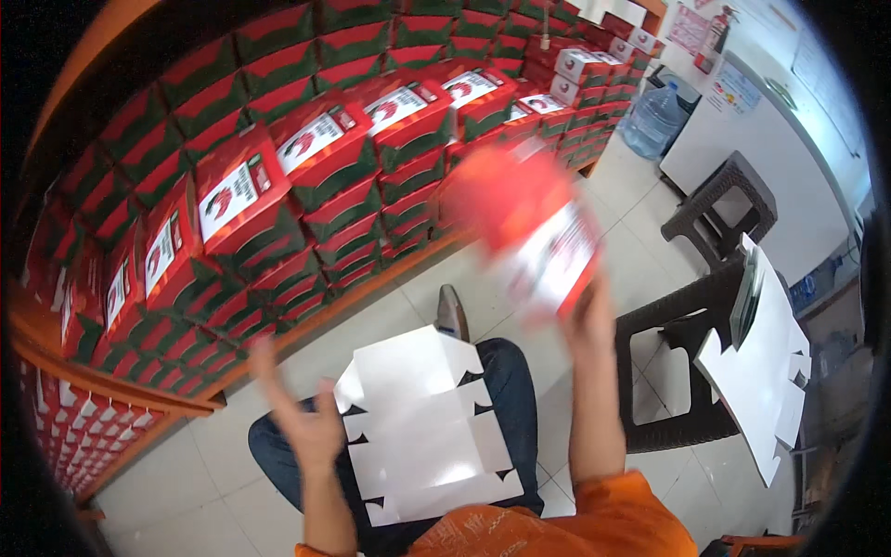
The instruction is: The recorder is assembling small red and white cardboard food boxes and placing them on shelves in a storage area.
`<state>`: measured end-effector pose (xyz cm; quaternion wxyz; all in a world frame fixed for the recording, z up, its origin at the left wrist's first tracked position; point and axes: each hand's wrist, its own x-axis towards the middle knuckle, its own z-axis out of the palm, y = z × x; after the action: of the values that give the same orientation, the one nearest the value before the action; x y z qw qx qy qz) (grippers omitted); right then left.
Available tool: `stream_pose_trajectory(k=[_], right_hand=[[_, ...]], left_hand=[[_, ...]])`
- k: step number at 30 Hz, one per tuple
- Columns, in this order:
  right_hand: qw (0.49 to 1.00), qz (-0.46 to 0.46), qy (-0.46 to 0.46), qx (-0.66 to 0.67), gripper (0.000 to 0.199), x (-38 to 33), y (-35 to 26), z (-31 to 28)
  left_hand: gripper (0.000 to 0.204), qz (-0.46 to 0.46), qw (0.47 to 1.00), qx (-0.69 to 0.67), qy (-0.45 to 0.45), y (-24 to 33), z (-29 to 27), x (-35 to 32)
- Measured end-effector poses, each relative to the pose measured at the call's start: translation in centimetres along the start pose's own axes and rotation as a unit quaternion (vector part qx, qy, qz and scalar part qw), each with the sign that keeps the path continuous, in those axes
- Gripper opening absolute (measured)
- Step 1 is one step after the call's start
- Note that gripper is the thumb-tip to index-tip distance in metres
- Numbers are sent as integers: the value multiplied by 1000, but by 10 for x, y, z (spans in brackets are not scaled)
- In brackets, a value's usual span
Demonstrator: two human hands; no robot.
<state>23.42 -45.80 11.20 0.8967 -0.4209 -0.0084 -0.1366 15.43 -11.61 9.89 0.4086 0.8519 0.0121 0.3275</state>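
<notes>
My right hand (590, 320) holds up a red cardboard box (534, 209) with a white label, in front of the stacked boxes; box and fingertips are smeared by motion. My left hand (302, 418) is empty, its fingers apart, just left of my lap. Across my thighs lies a flat, die-cut white box blank (418, 436), unfolded, its tabs and slots showing. Neither hand touches that blank.
An orange-edged shelf (408, 274) ahead carries rows of red and green boxes (316, 148). At my right, more white blanks (761, 362) lie on a dark plastic stool (673, 422). Farther off stand another stool (729, 204) and a water jug (654, 119).
</notes>
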Motion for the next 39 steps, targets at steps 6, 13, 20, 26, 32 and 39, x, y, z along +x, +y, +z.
stream_pose_trajectory(k=[6, 13, 20, 26, 32, 39], right_hand=[[966, -118, 178, -145, 49, 293, -68, -43], [630, -130, 119, -757, 78, 391, -5, 0], [598, -549, 94, -576, 53, 304, -18, 55], [611, -532, -272, -520, 52, 167, 29, 225], [446, -428, -436, -654, 62, 86, 111, 308], [522, -338, -412, -666, 58, 95, 121, 316]], left_hand=[[78, 140, 888, 388, 205, -63, -87, 118], [81, 186, 811, 532, 161, -130, -126, 159], [66, 157, 843, 481, 184, -92, -125, 164], [44, 191, 831, 437, 286, -77, -170, 180], [35, 223, 869, 334, 289, -77, -205, 185], [40, 171, 887, 415, 109, -110, -263, 201]])
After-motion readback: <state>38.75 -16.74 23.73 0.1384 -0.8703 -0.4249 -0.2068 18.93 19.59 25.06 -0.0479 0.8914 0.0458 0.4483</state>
